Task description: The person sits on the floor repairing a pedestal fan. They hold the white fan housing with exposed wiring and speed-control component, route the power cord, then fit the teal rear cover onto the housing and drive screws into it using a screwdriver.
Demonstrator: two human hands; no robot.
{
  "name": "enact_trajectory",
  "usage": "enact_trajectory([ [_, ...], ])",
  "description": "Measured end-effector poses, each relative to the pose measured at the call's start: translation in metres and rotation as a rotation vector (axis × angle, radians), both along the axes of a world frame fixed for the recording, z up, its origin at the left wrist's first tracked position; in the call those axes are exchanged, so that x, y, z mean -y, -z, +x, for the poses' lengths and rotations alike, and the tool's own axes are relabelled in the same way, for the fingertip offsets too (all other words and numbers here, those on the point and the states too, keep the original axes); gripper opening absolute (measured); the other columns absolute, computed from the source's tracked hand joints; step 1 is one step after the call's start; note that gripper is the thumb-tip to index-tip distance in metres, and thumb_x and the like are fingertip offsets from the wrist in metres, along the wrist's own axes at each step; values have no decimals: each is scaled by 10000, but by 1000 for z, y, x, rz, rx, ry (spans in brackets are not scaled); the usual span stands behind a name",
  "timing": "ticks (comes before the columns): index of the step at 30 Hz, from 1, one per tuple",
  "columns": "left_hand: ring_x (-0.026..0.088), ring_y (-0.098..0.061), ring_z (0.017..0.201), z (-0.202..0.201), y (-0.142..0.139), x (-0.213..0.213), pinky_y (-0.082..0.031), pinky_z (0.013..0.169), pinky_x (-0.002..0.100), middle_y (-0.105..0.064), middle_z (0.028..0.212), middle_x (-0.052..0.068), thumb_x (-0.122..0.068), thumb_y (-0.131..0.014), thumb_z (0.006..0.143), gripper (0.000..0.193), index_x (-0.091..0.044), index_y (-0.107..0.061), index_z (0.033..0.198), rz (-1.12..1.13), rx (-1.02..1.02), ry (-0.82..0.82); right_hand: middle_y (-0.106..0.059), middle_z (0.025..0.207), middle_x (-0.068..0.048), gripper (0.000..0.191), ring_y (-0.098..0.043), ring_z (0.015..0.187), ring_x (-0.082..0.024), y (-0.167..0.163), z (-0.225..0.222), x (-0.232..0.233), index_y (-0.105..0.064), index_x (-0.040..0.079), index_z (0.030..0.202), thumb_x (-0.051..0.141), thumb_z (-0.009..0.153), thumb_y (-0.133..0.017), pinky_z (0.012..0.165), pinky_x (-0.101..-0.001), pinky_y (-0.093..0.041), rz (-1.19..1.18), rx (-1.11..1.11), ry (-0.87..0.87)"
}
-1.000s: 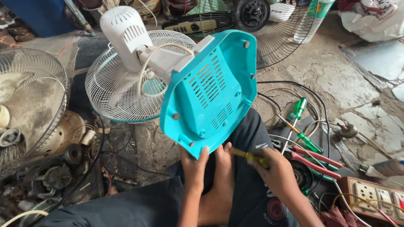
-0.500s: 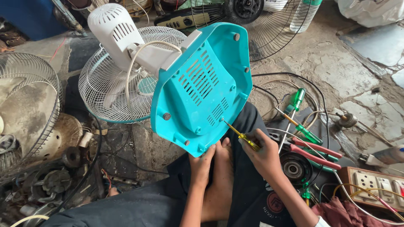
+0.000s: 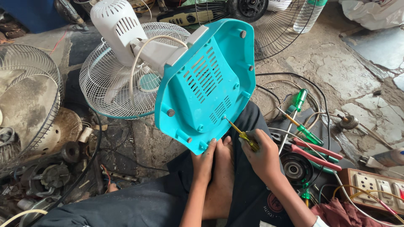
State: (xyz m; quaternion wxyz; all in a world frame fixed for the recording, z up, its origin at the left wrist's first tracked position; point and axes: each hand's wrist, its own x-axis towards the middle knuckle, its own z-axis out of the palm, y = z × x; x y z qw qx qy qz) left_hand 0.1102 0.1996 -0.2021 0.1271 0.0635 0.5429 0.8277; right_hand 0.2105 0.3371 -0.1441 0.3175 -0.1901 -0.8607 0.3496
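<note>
Over the lap, left hand [image 3: 205, 162] steadies the tilted turquoise fan base [image 3: 206, 86], fingers pressing its lower edge. Right hand [image 3: 263, 157] clenches a yellow screwdriver [image 3: 240, 133], tip at the base. Pliers [image 3: 313, 151], green screwdrivers [image 3: 299, 101] and fan grille [image 3: 122, 90] crowd the floor around.

The right hand [image 3: 263, 157] sets a yellow-handled screwdriver [image 3: 240, 133] against the turquoise fan base [image 3: 206, 86], whose lower edge the left hand [image 3: 204, 162] steadies.

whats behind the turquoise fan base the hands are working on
Behind the turquoise fan base lie the fan's white neck, white motor housing and wire grille. The base covers the neck joint and part of the grille; its inside is hidden.
</note>
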Motion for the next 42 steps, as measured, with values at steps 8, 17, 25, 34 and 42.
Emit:
enact_trajectory([
  [8, 163, -624, 1080, -1, 0, -1, -532, 912, 324, -624, 1231, 109, -50, -700, 918, 545, -14, -426, 1388, -3, 67, 1, -655, 787, -146, 197, -677, 687, -320, -20, -5, 3, -645, 9, 939, 124, 855, -783, 649, -370, -532, -143, 99, 36],
  [17, 164, -661, 1028, -1, 3, 0, -557, 881, 331, -683, 1156, 111, -45, -664, 937, 365, 39, -551, 1273, 15, -142, 13, -614, 781, -154, 135, -628, 722, -386, 0, -15, -5, -656, 44, 1027, 156, 957, -686, 602, -456, -477, 242, 59, 162],
  [25, 162, -689, 936, -1, -6, -4, -568, 817, 334, -731, 1059, 121, -38, -652, 951, 250, 66, -622, 1177, 28, -165, 14, -538, 768, -42, 328, -487, 588, -204, 29, -19, -51, -558, 135, 1125, 204, 928, -811, 504, -374, -339, -406, 62, -162],
  [34, 199, -670, 982, -5, -26, -5, -554, 854, 360, -698, 1104, 129, -25, -660, 910, 296, 42, -603, 1193, -47, -161, -34, -583, 798, -17, 268, -504, 595, -151, 7, -24, -50, -609, 169, 1145, 216, 981, -816, 523, -382, -313, -585, 229, -110],
  [42, 184, -627, 1085, -6, -30, -1, -521, 934, 348, -642, 1209, 102, -50, -662, 913, 419, 13, -502, 1296, -7, -164, -20, -524, 632, 30, 242, -574, 478, -207, 1, -25, -33, -584, 243, 915, 379, 1031, -748, 474, -297, -366, 721, 198, 216],
])
